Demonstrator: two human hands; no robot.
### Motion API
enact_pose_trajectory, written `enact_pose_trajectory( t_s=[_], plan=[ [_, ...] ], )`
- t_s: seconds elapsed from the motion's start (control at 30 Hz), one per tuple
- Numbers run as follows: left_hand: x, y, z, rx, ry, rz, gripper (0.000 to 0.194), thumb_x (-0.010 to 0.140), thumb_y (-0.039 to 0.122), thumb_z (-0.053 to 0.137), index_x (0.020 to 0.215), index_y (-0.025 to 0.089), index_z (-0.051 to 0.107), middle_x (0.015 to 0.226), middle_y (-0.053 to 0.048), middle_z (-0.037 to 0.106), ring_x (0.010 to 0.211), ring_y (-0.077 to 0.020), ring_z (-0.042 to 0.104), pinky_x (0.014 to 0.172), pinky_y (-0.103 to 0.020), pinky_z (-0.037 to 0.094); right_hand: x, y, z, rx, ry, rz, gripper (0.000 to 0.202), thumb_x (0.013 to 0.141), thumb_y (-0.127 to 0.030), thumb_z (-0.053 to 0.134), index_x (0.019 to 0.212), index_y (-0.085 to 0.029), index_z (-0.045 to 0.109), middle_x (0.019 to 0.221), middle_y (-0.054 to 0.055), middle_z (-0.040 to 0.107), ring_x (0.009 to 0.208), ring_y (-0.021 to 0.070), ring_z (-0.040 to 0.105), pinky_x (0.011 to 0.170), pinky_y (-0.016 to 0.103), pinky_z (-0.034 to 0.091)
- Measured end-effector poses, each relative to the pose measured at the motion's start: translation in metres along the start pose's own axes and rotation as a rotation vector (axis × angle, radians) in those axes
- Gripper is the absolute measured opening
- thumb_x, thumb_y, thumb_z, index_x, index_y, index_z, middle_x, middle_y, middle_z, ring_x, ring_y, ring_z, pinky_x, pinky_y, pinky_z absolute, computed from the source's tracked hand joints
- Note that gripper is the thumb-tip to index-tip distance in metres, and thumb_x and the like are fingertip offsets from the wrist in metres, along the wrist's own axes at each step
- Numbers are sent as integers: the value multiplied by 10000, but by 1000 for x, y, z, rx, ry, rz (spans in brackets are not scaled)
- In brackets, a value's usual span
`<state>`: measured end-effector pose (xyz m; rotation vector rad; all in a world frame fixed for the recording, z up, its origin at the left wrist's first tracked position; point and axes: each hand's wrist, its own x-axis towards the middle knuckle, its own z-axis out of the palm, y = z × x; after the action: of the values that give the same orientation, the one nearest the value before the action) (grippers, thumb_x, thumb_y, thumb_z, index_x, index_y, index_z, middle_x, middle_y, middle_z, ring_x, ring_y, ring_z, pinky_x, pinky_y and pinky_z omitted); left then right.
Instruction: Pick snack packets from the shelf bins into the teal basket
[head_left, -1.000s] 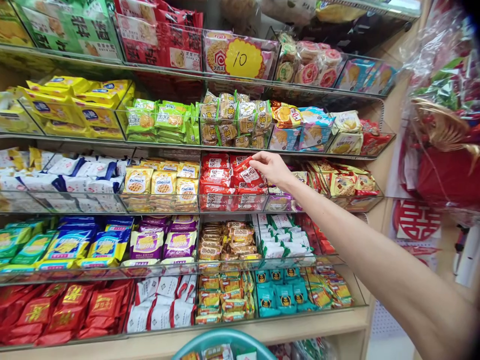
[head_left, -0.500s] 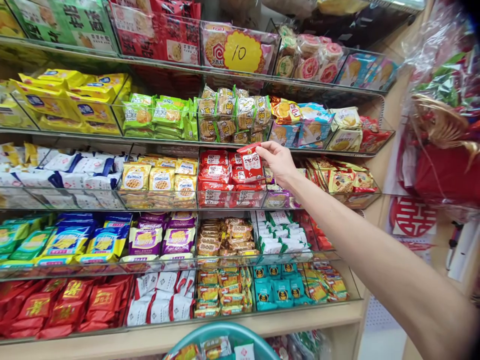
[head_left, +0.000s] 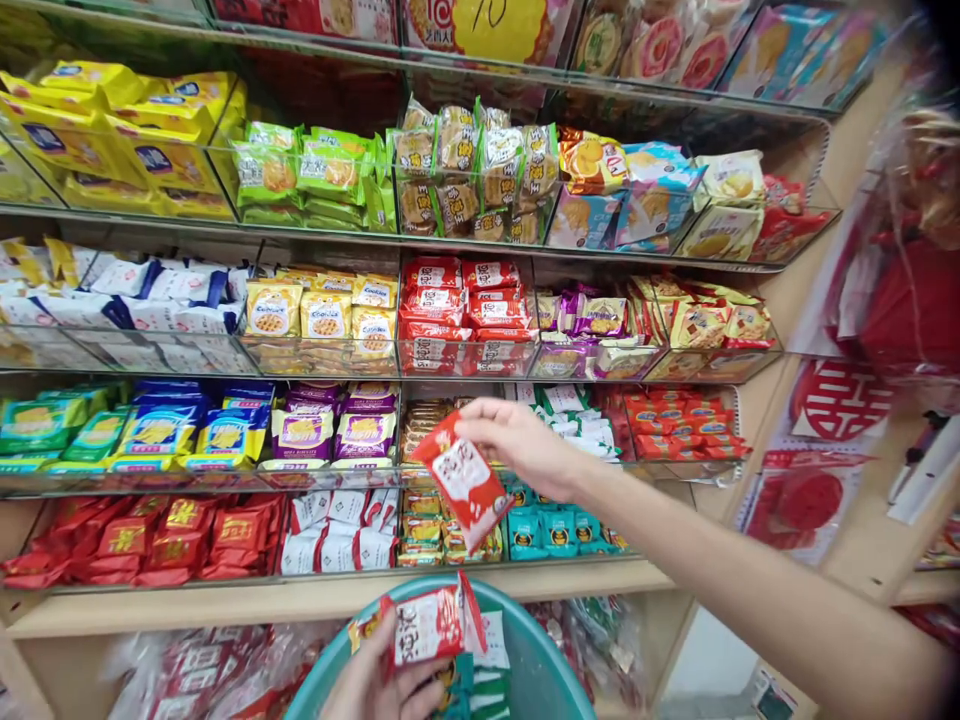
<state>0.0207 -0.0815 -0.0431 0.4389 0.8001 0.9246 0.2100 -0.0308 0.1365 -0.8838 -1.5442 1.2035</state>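
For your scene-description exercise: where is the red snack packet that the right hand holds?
In the head view, the red snack packet hangs centre frame, pinched by the right hand, above the teal basket.

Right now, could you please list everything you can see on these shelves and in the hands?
red packet: one, red and white, held in front of the lower shelves
second red packet: one, red and white, held over the basin
basin: one, teal, bottom centre, holding packets
red snack stack: many, red, middle shelf centre
yellow packs: several, yellow, upper left
green packs: several, green, upper shelf
teal packs: several, teal, lower shelf
shelves: several tiers, glass-fronted
right hand: grip closed on red packet
left hand: grip closed on second red packet
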Motion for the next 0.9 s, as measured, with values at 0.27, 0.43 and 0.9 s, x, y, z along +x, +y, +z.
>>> enact_pose_trajectory(
  t_s=[0.27,0.43,0.9],
  plan=[
    [-5,-5,7,6,-212,-36,744,805,654,361,1265,73,433,1096,-187,670,888,-249,654,755,-342,511,-20,81,16,-136,-331,287,138,719,-268,671,774,-152,619,704,-33,615,629,77,530,633,229,405],
    [-3,-19,-1,131,-188,-42,692,801,662,362,1232,132,468,1120,-149,660,921,-245,637,745,-343,508,-17,116,24,-282,-515,374,46,727,-169,654,763,-147,639,655,-57,590,597,61,501,593,200,385],
    [-5,-87,-31,203,68,-116,529,649,430,742,1036,130,543,905,-126,724,801,-215,685,667,-277,518,-91,163,41,-660,-440,291,675,718,-606,576,1236,-175,545,1233,134,575,1108,281,532,919,378,419]
  ],
)
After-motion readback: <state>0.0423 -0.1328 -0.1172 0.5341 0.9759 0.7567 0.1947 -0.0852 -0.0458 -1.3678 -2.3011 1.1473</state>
